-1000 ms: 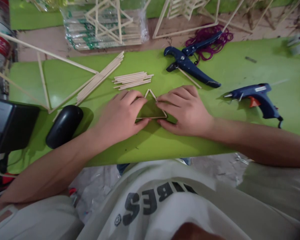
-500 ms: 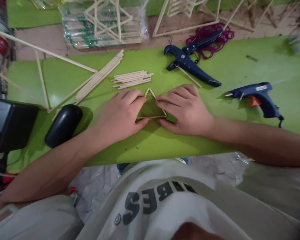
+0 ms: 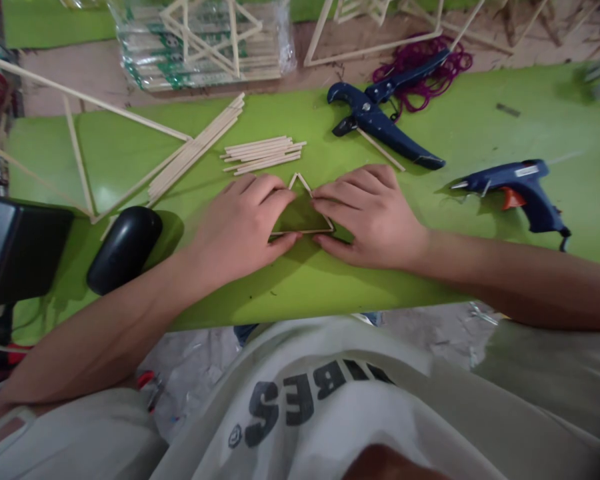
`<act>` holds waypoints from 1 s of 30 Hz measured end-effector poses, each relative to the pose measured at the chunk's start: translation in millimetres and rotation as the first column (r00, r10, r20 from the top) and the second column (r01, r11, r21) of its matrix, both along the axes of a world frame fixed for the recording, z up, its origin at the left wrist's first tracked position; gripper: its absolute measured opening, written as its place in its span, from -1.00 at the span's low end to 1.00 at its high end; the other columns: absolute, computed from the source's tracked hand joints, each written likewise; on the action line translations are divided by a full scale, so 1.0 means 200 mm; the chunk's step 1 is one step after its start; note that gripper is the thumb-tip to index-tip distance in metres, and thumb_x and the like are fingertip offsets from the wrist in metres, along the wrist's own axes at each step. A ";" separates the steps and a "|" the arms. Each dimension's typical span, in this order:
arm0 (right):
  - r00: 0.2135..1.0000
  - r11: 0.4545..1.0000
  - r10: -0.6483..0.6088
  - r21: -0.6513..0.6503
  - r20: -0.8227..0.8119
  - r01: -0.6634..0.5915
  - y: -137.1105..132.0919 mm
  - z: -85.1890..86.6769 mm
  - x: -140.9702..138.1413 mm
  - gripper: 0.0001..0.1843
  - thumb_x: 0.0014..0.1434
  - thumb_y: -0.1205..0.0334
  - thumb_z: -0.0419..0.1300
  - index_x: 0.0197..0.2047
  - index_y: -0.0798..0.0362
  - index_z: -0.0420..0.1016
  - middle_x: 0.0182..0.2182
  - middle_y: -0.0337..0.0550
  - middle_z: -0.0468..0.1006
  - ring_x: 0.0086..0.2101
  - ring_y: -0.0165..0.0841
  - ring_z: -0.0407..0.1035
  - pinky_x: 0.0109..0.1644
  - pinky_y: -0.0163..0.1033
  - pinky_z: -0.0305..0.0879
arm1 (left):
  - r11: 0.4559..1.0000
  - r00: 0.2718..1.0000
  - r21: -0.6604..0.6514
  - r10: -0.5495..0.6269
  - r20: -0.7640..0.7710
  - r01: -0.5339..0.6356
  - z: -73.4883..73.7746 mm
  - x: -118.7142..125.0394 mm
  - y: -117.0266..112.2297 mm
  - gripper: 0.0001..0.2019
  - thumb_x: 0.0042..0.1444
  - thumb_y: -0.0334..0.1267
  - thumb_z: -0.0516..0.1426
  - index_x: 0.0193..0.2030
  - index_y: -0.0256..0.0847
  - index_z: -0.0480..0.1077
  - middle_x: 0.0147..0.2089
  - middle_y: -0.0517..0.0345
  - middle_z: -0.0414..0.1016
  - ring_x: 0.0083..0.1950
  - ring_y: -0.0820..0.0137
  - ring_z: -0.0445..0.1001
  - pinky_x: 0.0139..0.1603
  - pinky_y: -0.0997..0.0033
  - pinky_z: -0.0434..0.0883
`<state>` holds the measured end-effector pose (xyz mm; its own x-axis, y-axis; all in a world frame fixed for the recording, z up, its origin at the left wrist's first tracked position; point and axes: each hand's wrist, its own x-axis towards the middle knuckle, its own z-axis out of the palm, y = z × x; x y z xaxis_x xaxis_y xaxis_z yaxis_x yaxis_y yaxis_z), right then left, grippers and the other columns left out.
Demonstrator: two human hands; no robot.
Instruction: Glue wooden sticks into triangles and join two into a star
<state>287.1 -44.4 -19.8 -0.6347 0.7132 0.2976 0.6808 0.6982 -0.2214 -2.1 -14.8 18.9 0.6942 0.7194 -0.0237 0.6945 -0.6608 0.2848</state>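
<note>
A small triangle of thin wooden sticks (image 3: 303,231) lies flat on the green table (image 3: 430,220). My left hand (image 3: 240,223) presses its left side, fingers and thumb closed on the sticks. My right hand (image 3: 370,213) grips the right side the same way, fingertips near the apex. Both hands hide most of the slanted sides. Only the apex and the bottom stick show between them.
A bundle of short sticks (image 3: 263,155) and longer sticks (image 3: 197,148) lie behind the hands. Blue cutters (image 3: 380,123) and a blue glue gun (image 3: 515,190) lie at the right. A black oval object (image 3: 123,248) sits left. Stick frames (image 3: 80,153) stand around.
My hands stay pressed on the stick triangle. The view has shifted slightly, nothing on the table has moved.
</note>
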 end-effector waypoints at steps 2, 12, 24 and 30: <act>1.000 1.000 0.000 -0.022 0.009 0.001 0.00 0.00 0.00 -0.62 0.59 -0.08 0.28 0.29 -0.11 0.69 0.29 -0.04 0.80 0.20 0.04 0.54 0.37 0.28 0.32 | 1.000 1.000 0.006 -0.001 0.001 0.001 0.00 0.00 0.00 -0.51 0.52 -0.10 0.29 0.49 -0.21 0.62 0.40 -0.27 0.64 0.43 -0.19 0.62 0.51 -0.22 0.61; 1.000 1.000 0.019 0.013 -0.025 -0.018 0.00 -0.01 0.00 -0.63 0.62 -0.06 0.26 0.28 -0.04 0.67 0.27 -0.03 0.79 0.18 0.04 0.55 0.37 0.27 0.32 | 1.000 0.999 0.007 -0.006 0.033 0.006 -0.01 0.00 0.00 -0.50 0.52 -0.10 0.30 0.48 -0.25 0.61 0.39 -0.31 0.63 0.44 -0.21 0.62 0.52 -0.23 0.59; 1.000 1.000 0.018 0.010 0.000 -0.018 0.00 0.01 -0.01 -0.64 0.63 0.00 0.27 0.26 0.03 0.70 0.27 0.00 0.80 0.17 0.04 0.56 0.34 0.23 0.31 | 1.000 1.000 0.000 -0.006 0.022 0.006 -0.02 -0.01 0.01 -0.49 0.50 -0.10 0.32 0.50 -0.20 0.59 0.39 -0.27 0.64 0.44 -0.20 0.61 0.53 -0.22 0.58; 0.999 0.996 0.008 -0.087 -0.031 -0.011 0.00 0.01 -0.01 -0.62 0.60 0.01 0.28 0.29 0.01 0.73 0.29 0.07 0.78 0.21 0.11 0.56 0.34 0.30 0.32 | 1.000 0.999 -0.013 -0.002 0.036 0.002 -0.02 0.00 0.01 -0.48 0.49 -0.10 0.34 0.50 -0.21 0.59 0.39 -0.30 0.63 0.46 -0.22 0.62 0.54 -0.24 0.59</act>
<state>286.0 -43.8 -17.7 -0.6331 0.7311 0.2545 0.6660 0.6819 -0.3023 -3.0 -12.0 15.9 0.6961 0.7179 -0.0079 0.6823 -0.6581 0.3183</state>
